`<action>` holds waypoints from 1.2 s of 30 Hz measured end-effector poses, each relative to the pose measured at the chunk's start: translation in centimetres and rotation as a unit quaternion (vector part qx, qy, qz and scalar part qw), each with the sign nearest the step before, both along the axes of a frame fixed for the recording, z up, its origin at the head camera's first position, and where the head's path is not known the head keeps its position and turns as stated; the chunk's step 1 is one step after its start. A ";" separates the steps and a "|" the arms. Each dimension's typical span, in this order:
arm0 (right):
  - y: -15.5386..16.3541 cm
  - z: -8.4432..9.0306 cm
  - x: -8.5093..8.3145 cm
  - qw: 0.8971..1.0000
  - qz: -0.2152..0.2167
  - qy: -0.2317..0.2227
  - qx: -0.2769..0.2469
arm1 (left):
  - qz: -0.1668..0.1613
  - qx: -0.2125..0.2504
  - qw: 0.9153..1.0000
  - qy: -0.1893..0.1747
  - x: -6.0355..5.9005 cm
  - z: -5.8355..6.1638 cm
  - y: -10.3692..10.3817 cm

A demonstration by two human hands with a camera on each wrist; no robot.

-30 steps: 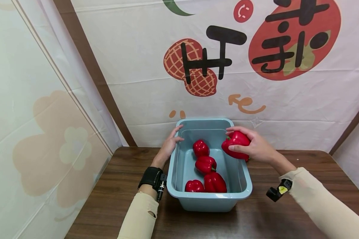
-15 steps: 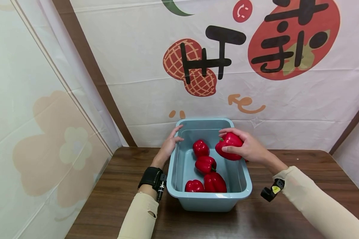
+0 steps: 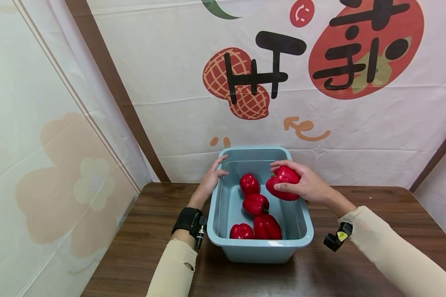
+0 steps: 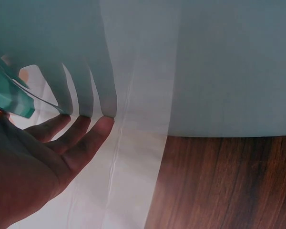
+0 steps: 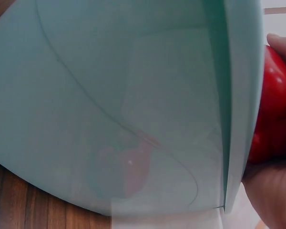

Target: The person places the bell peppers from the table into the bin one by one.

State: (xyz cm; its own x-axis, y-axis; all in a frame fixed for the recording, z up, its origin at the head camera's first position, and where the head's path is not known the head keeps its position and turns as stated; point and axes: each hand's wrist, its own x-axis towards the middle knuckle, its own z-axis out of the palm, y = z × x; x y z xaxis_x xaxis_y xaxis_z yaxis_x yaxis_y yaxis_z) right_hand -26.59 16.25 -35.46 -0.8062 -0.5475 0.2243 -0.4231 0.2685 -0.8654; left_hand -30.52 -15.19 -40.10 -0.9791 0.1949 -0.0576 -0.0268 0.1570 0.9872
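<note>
A light blue plastic bin stands on the brown wooden table against the back wall. Several red bell peppers lie inside it. My right hand grips another red bell pepper above the bin's far right part, just inside its rim. The right wrist view shows that red pepper behind the bin wall. My left hand rests on the bin's far left rim, thumb over the edge, fingers straight. In the left wrist view the left hand's fingers lie along the bin's outer wall.
A printed white banner hangs close behind the bin. A pale panel closes off the left side. Bare tabletop lies to the left, right and front of the bin.
My right hand has carried the red pepper leftward, from over the bin's right rim to above its inside. The left hand has stayed on the rim.
</note>
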 end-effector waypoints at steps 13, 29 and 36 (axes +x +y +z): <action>-0.9 0.0 0.2 0.999 0.028 -0.006 0.016 | 0.000 -0.003 1.000 0.003 -0.1 -0.1 0.0; -1.3 -0.5 0.2 0.999 0.043 -0.013 0.023 | 0.005 -0.012 1.000 0.006 -0.2 -0.1 0.0; -1.4 -0.5 0.2 0.998 0.039 -0.017 0.038 | -0.001 -0.017 1.000 0.006 -0.2 -0.2 0.0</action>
